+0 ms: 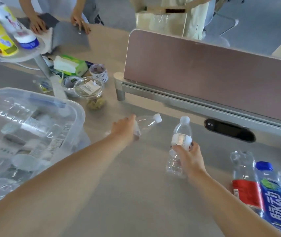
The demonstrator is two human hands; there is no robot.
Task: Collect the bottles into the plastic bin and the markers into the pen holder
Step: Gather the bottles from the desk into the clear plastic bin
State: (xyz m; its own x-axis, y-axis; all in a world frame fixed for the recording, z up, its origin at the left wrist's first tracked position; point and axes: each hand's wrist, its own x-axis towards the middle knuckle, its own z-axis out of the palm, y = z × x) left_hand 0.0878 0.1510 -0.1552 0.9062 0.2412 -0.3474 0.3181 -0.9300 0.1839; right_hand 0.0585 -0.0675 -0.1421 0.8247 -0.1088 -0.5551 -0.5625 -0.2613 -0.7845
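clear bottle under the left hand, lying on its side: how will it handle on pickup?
The clear bottle looks empty, so probably very light. Its thin see-through wall would likely dent under a firm squeeze from the left hand. Lying on its side on the smooth table, it may roll if nudged.

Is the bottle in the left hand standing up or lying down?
Lying down. The clear bottle in the left hand is tipped on its side, its white cap pointing right, low over the table.
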